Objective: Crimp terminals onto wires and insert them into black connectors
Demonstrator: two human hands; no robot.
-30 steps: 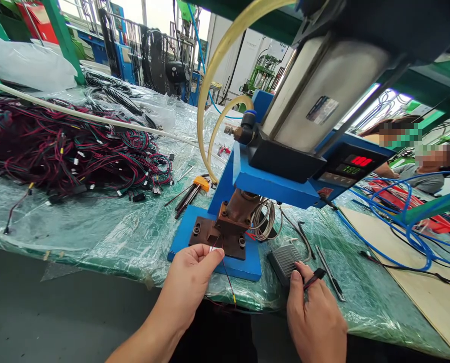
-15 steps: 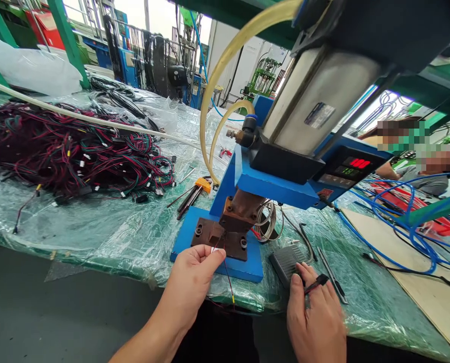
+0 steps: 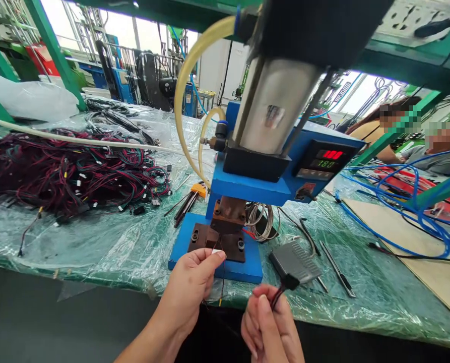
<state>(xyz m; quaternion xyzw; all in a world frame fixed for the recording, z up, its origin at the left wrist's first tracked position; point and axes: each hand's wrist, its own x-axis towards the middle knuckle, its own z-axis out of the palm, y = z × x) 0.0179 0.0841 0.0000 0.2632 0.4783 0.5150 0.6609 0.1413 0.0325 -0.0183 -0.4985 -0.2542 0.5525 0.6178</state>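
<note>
Two hands hold thin wires in front of a blue press.

The right hand [image 3: 270,322], at 6 o'clock, is closed on a wire [image 3: 276,298] with a black plug [image 3: 291,282]. The left hand [image 3: 192,282], at 7 o'clock, pinches a white tag [image 3: 217,251] at the brown die [image 3: 217,242]; thin wires hang below it. The pedal [image 3: 295,262] lies at 5 o'clock. The press [image 3: 255,186] stands behind, and a wire pile [image 3: 69,171] lies at 10 o'clock.

1. A blue press [image 3: 247,186] stood on the plastic-covered worktop [image 3: 115,242].
2. Left of the press lay a heap of red and black wire harnesses [image 3: 66,171].
3. Hex keys [image 3: 189,199] lay just beside its base.
4. Blue tubing [image 3: 398,222] sprawled to its right.
</note>
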